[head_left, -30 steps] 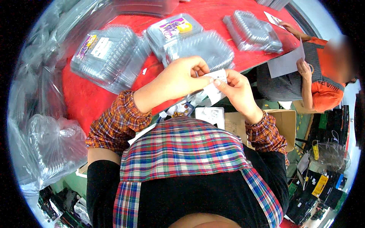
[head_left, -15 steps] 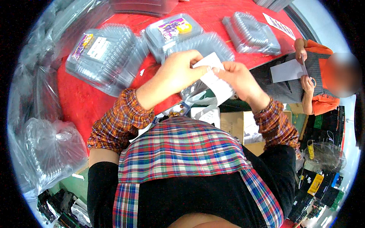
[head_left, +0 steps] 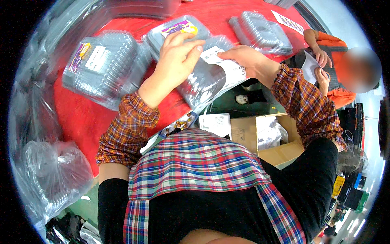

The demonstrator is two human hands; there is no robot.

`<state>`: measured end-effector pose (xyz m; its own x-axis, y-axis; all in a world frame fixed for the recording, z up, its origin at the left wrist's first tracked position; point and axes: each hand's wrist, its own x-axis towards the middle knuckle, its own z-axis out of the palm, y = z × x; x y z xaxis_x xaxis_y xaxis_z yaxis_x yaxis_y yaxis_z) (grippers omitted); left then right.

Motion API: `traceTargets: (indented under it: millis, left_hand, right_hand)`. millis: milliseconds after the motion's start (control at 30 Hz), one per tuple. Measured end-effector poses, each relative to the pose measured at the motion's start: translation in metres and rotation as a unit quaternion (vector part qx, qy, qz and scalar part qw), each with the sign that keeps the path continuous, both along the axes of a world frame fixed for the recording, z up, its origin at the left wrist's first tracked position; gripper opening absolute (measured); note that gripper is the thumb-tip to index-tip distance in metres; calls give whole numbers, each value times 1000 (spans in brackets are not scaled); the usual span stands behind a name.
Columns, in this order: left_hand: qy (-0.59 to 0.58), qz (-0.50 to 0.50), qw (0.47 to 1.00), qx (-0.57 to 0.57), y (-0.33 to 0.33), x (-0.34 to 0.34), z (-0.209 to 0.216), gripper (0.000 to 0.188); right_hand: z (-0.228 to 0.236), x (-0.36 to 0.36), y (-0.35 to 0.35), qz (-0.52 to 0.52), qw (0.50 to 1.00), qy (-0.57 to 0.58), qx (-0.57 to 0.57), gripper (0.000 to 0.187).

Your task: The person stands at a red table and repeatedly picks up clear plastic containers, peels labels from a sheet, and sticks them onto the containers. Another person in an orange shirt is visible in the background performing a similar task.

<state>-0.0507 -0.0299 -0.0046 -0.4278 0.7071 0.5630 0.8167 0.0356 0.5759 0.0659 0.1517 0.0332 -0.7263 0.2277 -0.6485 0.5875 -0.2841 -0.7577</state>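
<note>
My right hand (head_left: 251, 59) pinches a strip of white printed labels (head_left: 232, 74) between thumb and fingers. The strip lies over a stack of clear plastic clamshell containers (head_left: 201, 83) at the red table's front edge. Just left of it, my left hand (head_left: 175, 57) hovers with fingers spread and nothing visible in them. Behind that hand is another clear container bearing a purple and yellow sticker (head_left: 178, 28). To the left, a wrapped stack of clear containers (head_left: 101, 67) carries a similar sticker and a white label (head_left: 96, 57).
More clear containers (head_left: 262, 34) stand at the back right beside a printed sheet (head_left: 287, 22). Below the table edge is an open cardboard box (head_left: 280, 151) with white material inside. A bagged bundle (head_left: 57, 175) sits at left. A co-worker (head_left: 341, 65) handles white paper at right.
My hands have moved apart: the left went up and left and opened. My right hand keeps the label strip, now lowered over the container stack. The co-worker's paper has tilted.
</note>
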Motion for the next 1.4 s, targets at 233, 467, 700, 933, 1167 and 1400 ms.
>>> traceTargets:
  millis: [233, 467, 700, 933, 1167, 1400]
  left_hand:
    - [115, 12, 989, -96, 8, 10, -9, 28]
    - [168, -192, 959, -123, -4, 44, 22, 32]
    - [152, 3, 927, -343, 31, 41, 33, 98]
    - [133, -6, 905, -404, 39, 38, 37, 100]
    - [5, -45, 975, -217, 23, -2, 77, 73]
    - [86, 142, 986, -3, -88, 24, 235, 90]
  right_hand:
    - [-5, 16, 12, 97, 991, -7, 91, 35]
    - [-39, 138, -1, -3, 1000, -12, 24, 27]
    - [-72, 161, -23, -69, 989, 72, -111, 20]
    - [-73, 166, -34, -102, 979, 109, -141, 20]
    - [-77, 162, -25, -87, 976, 134, -146, 21]
    - [-57, 158, -43, -69, 979, 178, -66, 23]
